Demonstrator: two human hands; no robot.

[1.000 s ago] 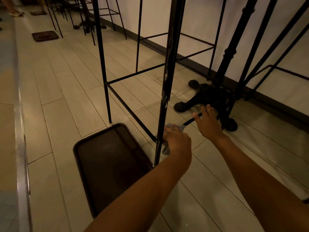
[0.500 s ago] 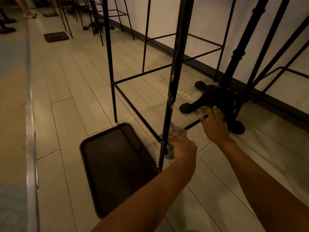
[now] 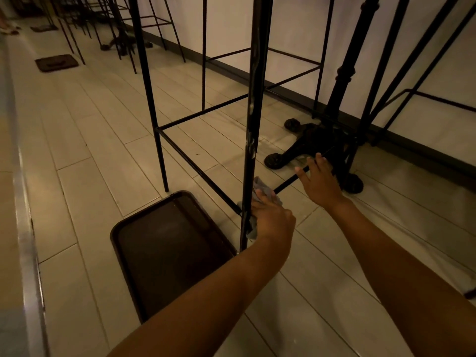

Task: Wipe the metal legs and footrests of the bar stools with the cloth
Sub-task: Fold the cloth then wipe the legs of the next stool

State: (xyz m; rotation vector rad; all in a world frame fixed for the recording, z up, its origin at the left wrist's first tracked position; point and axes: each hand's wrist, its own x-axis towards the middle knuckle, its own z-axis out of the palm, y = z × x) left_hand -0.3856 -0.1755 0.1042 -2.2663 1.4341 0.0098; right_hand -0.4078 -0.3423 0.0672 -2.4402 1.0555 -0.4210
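Observation:
A black metal bar stool stands in front of me; its near leg (image 3: 253, 119) runs down the middle of the view. My left hand (image 3: 273, 220) grips a grey cloth (image 3: 265, 191) against the low part of that leg, where the footrest bars (image 3: 198, 171) meet it. My right hand (image 3: 319, 181) hovers with fingers spread over the right footrest bar (image 3: 286, 185), a little beyond the cloth; I cannot tell whether it touches the bar.
A dark brown tray (image 3: 167, 243) lies on the tiled floor just left of the leg. A black cast-iron table base (image 3: 309, 143) stands behind my right hand by the wall. More stools (image 3: 113, 21) and another tray (image 3: 56, 62) are far off at the top left.
The view has shifted slightly. My left hand with the cloth stays low on the leg at the footrest joint; my right hand remains spread over the right bar.

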